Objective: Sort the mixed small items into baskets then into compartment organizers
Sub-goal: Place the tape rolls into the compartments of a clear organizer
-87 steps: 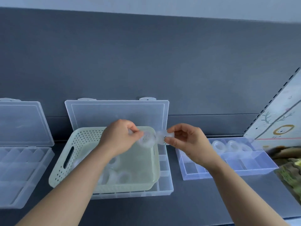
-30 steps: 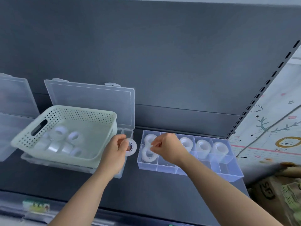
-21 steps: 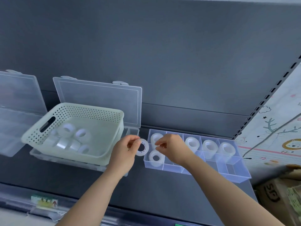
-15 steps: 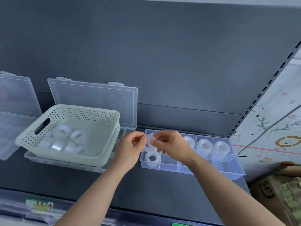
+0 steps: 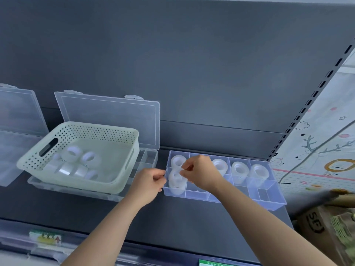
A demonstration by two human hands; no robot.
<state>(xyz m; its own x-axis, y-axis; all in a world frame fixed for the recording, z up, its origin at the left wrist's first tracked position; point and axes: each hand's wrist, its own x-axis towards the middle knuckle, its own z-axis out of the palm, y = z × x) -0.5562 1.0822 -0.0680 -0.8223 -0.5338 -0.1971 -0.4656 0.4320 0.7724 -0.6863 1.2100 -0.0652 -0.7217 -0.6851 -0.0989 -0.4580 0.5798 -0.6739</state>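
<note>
A clear compartment tray lies on the dark shelf at the right. Its back row holds clear tape rolls, one per compartment. My right hand pinches a tape roll at the top of the stack in the front-left compartment. My left hand sits just beside the tray's left wall with its fingers curled, and I see nothing in them. To the left, a pale green perforated basket holds several more tape rolls.
The basket stands on an open clear organizer whose lid leans against the back wall. Another open clear organizer is at the far left. A cardboard box sits at the lower right. The shelf's front edge carries a label.
My left hand brought a tape roll from the basket side and passed it to my right hand. The right hand now holds it over the front-left compartment, and the left hand has drawn back.
</note>
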